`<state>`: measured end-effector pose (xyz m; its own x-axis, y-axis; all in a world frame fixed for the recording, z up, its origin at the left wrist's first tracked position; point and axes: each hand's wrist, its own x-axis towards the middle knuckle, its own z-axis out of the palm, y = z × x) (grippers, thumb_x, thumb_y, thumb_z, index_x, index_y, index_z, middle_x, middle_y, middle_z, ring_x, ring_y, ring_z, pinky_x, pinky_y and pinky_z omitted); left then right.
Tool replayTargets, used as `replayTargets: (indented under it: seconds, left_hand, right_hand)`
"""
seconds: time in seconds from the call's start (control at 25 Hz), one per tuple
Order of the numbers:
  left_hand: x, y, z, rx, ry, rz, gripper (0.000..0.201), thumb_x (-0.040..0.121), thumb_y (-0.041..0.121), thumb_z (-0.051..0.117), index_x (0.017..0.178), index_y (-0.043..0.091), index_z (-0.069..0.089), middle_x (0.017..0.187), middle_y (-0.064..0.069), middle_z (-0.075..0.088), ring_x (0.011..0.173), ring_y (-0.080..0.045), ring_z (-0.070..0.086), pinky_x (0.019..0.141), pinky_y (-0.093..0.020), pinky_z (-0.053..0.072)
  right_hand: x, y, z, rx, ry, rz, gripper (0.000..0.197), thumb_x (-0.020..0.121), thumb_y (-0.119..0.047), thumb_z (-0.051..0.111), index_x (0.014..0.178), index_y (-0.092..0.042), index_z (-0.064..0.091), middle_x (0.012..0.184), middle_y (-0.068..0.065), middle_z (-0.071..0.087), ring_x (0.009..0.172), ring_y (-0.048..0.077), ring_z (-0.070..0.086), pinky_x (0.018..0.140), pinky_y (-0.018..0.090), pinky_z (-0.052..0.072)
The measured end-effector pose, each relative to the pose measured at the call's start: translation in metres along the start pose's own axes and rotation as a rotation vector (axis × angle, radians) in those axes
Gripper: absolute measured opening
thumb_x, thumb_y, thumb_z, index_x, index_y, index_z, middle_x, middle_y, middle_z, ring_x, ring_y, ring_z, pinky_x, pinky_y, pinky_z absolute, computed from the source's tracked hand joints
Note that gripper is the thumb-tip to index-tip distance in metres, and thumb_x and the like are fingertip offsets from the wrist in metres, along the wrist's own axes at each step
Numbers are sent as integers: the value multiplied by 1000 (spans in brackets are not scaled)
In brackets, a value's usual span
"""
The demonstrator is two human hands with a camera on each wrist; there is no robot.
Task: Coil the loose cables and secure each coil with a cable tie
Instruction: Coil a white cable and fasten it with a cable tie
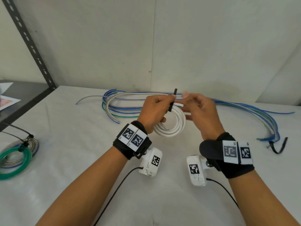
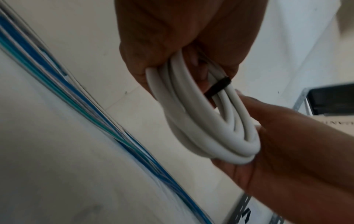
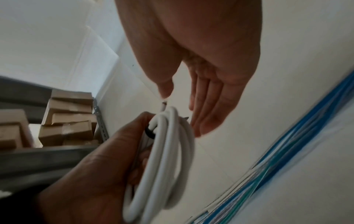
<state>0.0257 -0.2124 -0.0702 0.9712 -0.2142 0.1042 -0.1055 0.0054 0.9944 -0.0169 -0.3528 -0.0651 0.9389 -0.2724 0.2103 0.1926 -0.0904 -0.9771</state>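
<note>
1. The left hand [image 1: 154, 110] is up over the middle of the surface [image 1: 81, 185], fingers curled round the white coil [image 1: 172, 126] and pinching the black tie [image 1: 172, 101] against its top.
2. The right hand [image 1: 200, 111] is right beside it at the coil's far side, fingers nearly straight and loose in the right wrist view. The thumb and fingertips are near a white cable end, but I cannot tell whether they pinch anything.
3. The tie crosses the bundle, as the left wrist view shows. Whether it is locked is hidden, so I would judge this coil not yet secured.
4. The risk is that if the left hand's hold slackens before the tie locks, the stiff turns could spring apart.
5. The free cable end could also stay outside the loop and stick out afterwards.
6. Loose cables [image 1: 123, 108] lie along the far edge, and tied coils [image 1: 16, 157] rest at the left edge.
</note>
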Motion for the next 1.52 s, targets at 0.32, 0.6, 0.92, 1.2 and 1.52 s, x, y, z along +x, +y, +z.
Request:
replayTargets:
  seconds: [0.32,0.6,0.92,1.2,1.52]
  left_hand:
    - [-8,6,1,35,-183,135,38,99,35,62,69,13,69,60,2,48,54,-13,40,50,-28,41]
    - [-11,18,-1,-55,-177,60,52,100,49,50,91,0,64,49,7,47,39,-9,37,44,-26,41]
    - [-46,10,-79,124,81,45,63,79,66,66,121,19,62,107,3,71,94,-12,71,86,-42,61]
    - [-121,20,-156,-115,-87,-51,44,95,31,62,131,7,60,124,-16,70,112,-29,69,91,-38,59]
    - [-166,16,-271,-237,43,-240,48,87,10,65,133,3,53,119,-23,70,97,-31,74,84,-39,62]
  right_hand:
    - [-2,-15,-11,60,-125,83,35,100,-38,57,106,-9,75,104,8,77,100,23,73,83,34,57]
    - [-5,-20,-16,-81,-227,-5,36,93,-42,62,105,-10,74,96,6,78,89,20,75,76,35,61]
    - [-24,-27,31,-150,-348,-45,18,87,-20,77,100,-7,74,81,15,76,77,30,75,76,51,63]
    - [-63,-49,128,-140,-686,60,18,100,-9,60,111,-1,71,99,17,76,88,26,76,81,41,62]
    - [-81,-44,215,-367,-884,172,29,94,-20,70,117,-3,63,93,16,70,77,29,70,65,34,63]
